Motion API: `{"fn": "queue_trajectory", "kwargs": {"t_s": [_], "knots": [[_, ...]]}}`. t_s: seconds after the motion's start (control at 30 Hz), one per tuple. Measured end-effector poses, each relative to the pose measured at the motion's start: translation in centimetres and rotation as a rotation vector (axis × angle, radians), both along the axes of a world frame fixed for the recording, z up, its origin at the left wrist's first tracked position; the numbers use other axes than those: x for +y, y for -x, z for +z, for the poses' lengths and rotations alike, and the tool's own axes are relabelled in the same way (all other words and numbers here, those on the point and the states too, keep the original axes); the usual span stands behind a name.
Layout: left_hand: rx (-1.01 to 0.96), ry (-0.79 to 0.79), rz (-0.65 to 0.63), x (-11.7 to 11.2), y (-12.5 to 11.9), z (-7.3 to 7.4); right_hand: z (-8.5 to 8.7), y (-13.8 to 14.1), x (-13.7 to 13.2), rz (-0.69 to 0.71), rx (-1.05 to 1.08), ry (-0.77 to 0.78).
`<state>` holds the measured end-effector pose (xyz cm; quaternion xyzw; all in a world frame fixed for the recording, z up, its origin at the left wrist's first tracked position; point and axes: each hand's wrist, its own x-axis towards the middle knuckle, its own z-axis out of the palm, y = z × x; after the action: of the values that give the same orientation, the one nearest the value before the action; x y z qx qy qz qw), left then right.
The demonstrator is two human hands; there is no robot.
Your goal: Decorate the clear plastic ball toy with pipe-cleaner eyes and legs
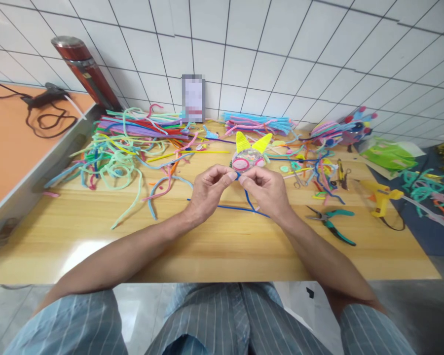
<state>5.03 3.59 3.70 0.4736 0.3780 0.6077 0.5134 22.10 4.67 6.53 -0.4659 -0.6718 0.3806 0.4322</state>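
Observation:
Both hands meet above the middle of the wooden table, fingertips pinched close together. My left hand (pixel 211 190) and my right hand (pixel 268 190) grip a dark blue pipe cleaner (pixel 248 199) between thumbs and forefingers; its tail hangs down below my right fingers. Another dark blue pipe cleaner (pixel 229 207) lies on the table beneath. Just beyond my fingertips is a figure with yellow pointed ears (pixel 259 143) and pink oval shapes (pixel 240 164) on a clear, shiny body. My hands partly hide its lower edge.
Loose pipe cleaners (pixel 120 162) tangle at left, with bundles (pixel 257 123) along the wall. Pliers (pixel 333 222) and a yellow glue gun (pixel 382 199) lie at right. A phone (pixel 193 98) leans on the tiles. A red-brown flask (pixel 85 71) stands back left.

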Motion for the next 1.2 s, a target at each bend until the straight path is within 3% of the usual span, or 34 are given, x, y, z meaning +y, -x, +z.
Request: {"fn": "queue_trajectory", "kwargs": {"t_s": [0.3, 0.57, 0.8, 0.93, 1.07, 1.2], "knots": [[0.001, -0.049, 0.073, -0.4, -0.7, -1.1, -0.9, 0.7, -0.4, -0.031, 0.047, -0.016], [0.216, -0.098, 0.027, 0.6, 0.2, -1.4, -0.5, -0.5, 0.2, -0.065, -0.345, -0.458], [0.224, -0.114, -0.024, 1.2, 0.8, -0.8, -0.1, -1.0, 0.5, -0.007, -0.413, -0.515], [0.171, -0.068, -0.071, 1.0, 0.8, 0.0, 0.1, -1.0, 0.6, 0.010, -0.325, -0.451], [0.053, 0.016, -0.049, 0.4, 0.4, 0.3, -0.3, -0.5, 0.5, 0.023, -0.142, -0.199], [-0.067, 0.105, -0.005, 0.1, -0.2, -0.3, -0.6, 0.1, 0.2, 0.020, 0.004, -0.002]]}}
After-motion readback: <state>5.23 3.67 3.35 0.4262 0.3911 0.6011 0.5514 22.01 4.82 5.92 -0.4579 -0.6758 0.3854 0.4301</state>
